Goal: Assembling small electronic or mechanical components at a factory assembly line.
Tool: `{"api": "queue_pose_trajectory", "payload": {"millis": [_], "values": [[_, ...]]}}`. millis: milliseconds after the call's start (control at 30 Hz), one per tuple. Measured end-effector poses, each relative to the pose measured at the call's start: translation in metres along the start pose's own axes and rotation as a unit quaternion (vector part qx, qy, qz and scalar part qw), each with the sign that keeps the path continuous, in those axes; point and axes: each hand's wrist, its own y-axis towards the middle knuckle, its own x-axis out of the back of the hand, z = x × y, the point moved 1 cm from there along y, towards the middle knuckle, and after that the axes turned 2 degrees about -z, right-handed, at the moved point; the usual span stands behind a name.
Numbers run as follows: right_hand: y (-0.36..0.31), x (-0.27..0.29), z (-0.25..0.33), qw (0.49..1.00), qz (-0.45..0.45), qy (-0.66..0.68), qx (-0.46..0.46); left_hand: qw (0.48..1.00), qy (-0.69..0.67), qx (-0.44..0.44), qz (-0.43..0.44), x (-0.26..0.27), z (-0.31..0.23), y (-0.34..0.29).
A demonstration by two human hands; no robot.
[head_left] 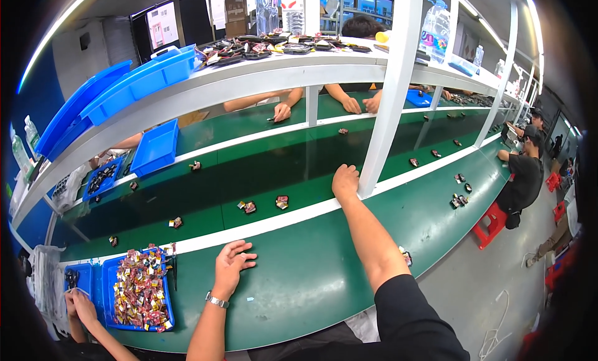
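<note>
My left hand, with a metal-band wristwatch, hovers over the green near worktop. Its fingers are slightly bent and apart, with nothing seen in them. My right arm reaches forward, and my right hand is at the white rail beside the white upright post. Its fingers are curled closed, and whatever they hold is hidden. Nearest on the dark green belt lie small red, yellow and black parts and another similar cluster. One more part shows partly behind my right forearm.
A blue tray heaped with small parts stands left, beside another person's hands. Several loose parts lie on the worktop at right. Across the belt, other people's hands work below a white shelf. A red stool stands right.
</note>
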Motion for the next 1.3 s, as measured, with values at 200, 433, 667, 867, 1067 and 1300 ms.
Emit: {"api": "queue_pose_trajectory", "payload": {"millis": [200, 433, 667, 867, 1067, 1300], "values": [[-0.036, 0.044, 0.031, 0.903, 0.173, 0.354, 0.171, 1.0, 0.019, 0.001, -0.015, 0.007, 0.0, -0.005], [-0.164, 0.144, 0.081, 0.674, 0.463, 0.421, 0.392, 0.993, -0.008, 0.034, 0.112, 0.005, 0.001, 0.0], [-0.2, 0.141, 0.095, 0.713, 0.346, 0.426, 0.436, 0.99, 0.008, 0.063, 0.124, 0.011, -0.002, -0.006], [-0.215, 0.127, 0.09, 0.74, 0.12, 0.429, 0.504, 0.992, -0.045, 0.067, 0.1, 0.002, -0.014, -0.008], [-0.219, 0.125, 0.094, 0.751, 0.108, 0.407, 0.508, 0.994, -0.038, 0.074, 0.072, 0.005, -0.005, -0.006], [-0.214, 0.122, 0.086, 0.734, 0.166, 0.418, 0.508, 0.992, -0.042, 0.067, 0.094, -0.003, -0.012, -0.007]]}}
